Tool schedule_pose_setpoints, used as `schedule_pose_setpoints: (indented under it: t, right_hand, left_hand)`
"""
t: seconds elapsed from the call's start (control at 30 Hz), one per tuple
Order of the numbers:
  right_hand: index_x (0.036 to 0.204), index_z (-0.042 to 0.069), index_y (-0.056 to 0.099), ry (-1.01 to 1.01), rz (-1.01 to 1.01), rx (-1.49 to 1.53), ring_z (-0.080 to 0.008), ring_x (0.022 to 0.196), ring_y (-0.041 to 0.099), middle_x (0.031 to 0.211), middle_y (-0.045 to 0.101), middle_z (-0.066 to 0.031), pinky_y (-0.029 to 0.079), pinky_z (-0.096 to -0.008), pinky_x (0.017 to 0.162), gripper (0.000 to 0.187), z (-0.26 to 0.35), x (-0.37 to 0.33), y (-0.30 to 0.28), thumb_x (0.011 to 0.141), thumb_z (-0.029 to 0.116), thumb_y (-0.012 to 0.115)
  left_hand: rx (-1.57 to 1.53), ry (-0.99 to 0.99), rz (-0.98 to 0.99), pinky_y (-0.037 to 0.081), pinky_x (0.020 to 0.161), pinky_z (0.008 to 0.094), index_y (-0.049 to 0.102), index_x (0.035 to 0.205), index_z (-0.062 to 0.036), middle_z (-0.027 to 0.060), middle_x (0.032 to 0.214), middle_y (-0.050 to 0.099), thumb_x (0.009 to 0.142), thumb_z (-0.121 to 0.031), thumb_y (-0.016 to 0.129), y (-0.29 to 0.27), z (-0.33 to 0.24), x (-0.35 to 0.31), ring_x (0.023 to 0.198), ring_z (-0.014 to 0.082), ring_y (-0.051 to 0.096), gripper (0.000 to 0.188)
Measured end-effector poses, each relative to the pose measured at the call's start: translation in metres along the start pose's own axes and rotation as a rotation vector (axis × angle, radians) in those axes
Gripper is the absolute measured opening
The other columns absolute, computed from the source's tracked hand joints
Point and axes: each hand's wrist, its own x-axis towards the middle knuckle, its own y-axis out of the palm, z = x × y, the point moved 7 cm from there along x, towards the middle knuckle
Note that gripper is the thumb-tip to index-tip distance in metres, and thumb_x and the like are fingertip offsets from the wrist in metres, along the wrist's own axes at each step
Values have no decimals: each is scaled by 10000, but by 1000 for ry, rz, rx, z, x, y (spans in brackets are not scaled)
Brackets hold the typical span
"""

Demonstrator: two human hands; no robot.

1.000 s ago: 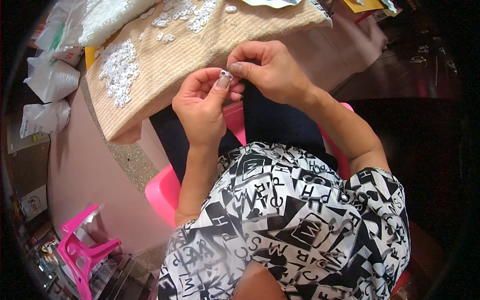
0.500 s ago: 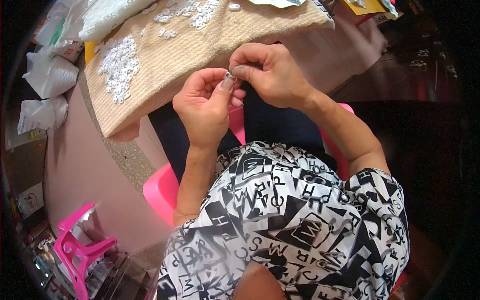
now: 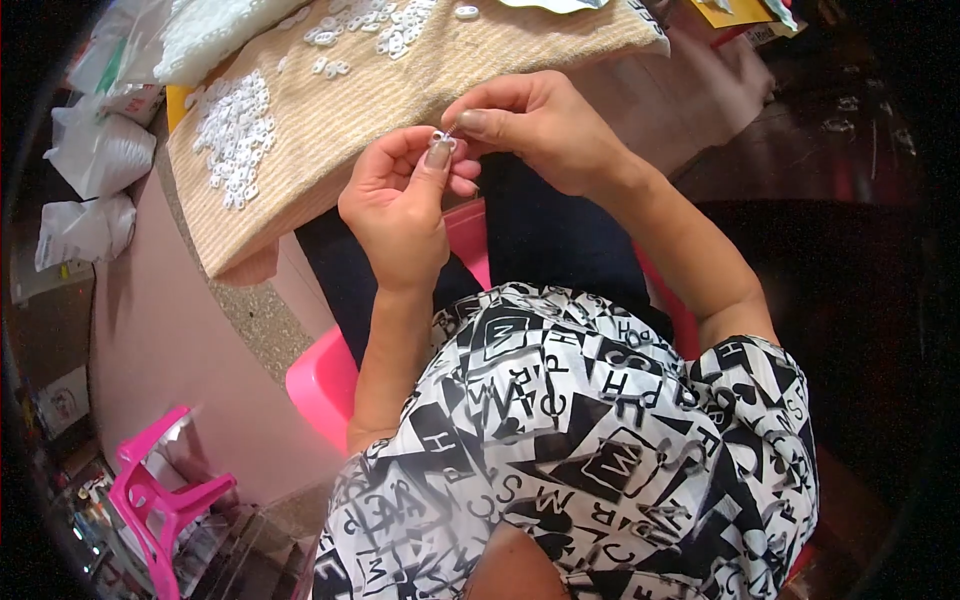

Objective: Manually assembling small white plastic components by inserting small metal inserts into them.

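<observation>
Presently, a small white ring-like piece is pinched in the left hand; whether anything is gripped by the right hand, positioned beside it, cannot be determined.

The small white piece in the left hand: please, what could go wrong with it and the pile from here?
The left hand pinches the small white piece away from the cloth, so it might slip and fall. The right hand is close beside it and could knock it loose. The pile of white pieces lies near the cloth's left edge; a tug might spill some.
</observation>
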Motion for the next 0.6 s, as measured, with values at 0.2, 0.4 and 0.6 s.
schedule_pose_setpoints:
  t: [0.2, 0.4, 0.6]
  right_hand:
    - [952, -44, 581, 43, 47, 57, -126, 759, 596, 844, 612, -90, 493, -239, 698, 187, -1, 2, -1, 833, 96, 547]
    - [872, -51, 598, -66, -29, -114, -98, 690, 577, 754, 618, -78, 476, -214, 635, 129, 9, -1, -1, 777, 34, 578]
    - [791, -48, 578, -101, -6, -195, -97, 666, 571, 726, 611, -70, 474, -218, 619, 88, 14, -1, 2, 796, 32, 543]
  left_hand:
    - [-35, -14, -10, 489, 513, 216, 531, 880, 75, 131, 737, 603, 796, 32, 544, -1, -1, 0, 593, 141, 587, 95]
    - [-12, 0, 18, 476, 506, 206, 535, 884, 73, 123, 748, 605, 797, 29, 544, 1, 1, -1, 583, 128, 578, 98]
    - [2, -34, 42, 467, 501, 196, 541, 887, 69, 119, 756, 607, 794, 25, 552, 3, 4, -1, 584, 119, 579, 103]
